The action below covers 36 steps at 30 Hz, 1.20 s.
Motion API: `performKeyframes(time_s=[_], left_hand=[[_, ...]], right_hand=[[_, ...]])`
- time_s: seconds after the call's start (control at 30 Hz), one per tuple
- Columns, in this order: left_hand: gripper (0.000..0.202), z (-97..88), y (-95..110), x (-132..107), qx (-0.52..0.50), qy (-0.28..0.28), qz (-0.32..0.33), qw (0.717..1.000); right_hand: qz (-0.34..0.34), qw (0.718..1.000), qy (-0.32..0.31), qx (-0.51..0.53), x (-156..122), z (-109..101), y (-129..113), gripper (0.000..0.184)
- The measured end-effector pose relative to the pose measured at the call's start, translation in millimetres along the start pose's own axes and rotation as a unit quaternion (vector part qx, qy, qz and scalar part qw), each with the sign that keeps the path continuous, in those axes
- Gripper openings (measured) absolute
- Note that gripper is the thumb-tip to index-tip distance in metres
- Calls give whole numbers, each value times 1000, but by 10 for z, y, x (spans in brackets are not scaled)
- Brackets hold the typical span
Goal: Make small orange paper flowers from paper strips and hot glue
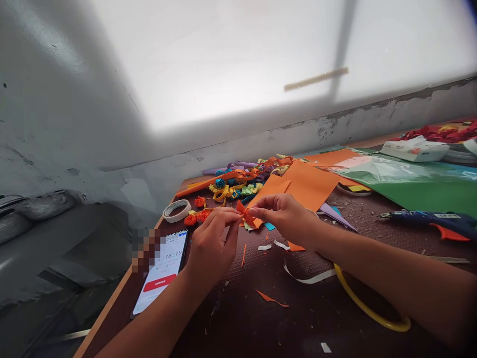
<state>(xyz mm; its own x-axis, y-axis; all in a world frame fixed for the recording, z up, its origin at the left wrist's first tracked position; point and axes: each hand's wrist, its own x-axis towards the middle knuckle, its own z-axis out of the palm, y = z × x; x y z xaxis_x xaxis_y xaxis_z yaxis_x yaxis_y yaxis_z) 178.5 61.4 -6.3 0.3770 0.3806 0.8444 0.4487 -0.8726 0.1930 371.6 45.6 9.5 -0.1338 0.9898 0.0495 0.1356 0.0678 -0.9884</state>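
Between my two hands is a small orange paper piece (244, 213), pinched and folded into a flower-like or bow-like shape. My left hand (216, 238) grips its near left side between thumb and fingertips. From the right, my right hand (283, 214) pinches the other side with thumb and forefinger. Part of the paper is hidden by my fingers. Just left of it lie several finished-looking orange paper flowers (191, 219). Orange paper sheets (307, 184) lie behind my right hand.
A tape roll (177, 211) and a lit phone (161, 273) lie by the table's left edge. Paper strips and coloured flowers (238, 184) are heaped at the back. To the right are a glue gun (428, 217), a green sheet (395, 191) and a yellow ring (372, 313). Scraps litter the tabletop.
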Motion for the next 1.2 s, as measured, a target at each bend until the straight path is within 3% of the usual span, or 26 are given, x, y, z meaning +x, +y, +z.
performKeyframes(time_s=[0.27, 0.47, 0.63, 0.8, 0.93, 1.07, 1.2], left_hand=[[17, -51, 17, 16, -12, -2, 15, 1000], [18, -20, -30, 25, -11, -36, 35, 999], [16, -29, -32, 26, -35, -24, 10, 999], [13, -76, 22, 58, -144, 27, -137, 980], [10, -75, 35, 74, -237, 44, -191, 951], [10, -64, 5, 63, -245, 36, -184, 951], [13, -91, -37, 50, -178, -14, -113, 977]], right_hand=[[-2, 992, -65, 106, 28, -56, 26, 28], [-47, 998, -37, 32, 38, -56, 45, 29], [-124, 990, -70, -11, 6, -53, 14, 30], [-242, 969, -53, -7, -46, -62, 18, 23], [-296, 954, -46, -4, -66, -72, 36, 19], [-379, 925, -9, -17, -52, -68, 49, 16], [-421, 906, 9, -47, -29, -62, 68, 14]])
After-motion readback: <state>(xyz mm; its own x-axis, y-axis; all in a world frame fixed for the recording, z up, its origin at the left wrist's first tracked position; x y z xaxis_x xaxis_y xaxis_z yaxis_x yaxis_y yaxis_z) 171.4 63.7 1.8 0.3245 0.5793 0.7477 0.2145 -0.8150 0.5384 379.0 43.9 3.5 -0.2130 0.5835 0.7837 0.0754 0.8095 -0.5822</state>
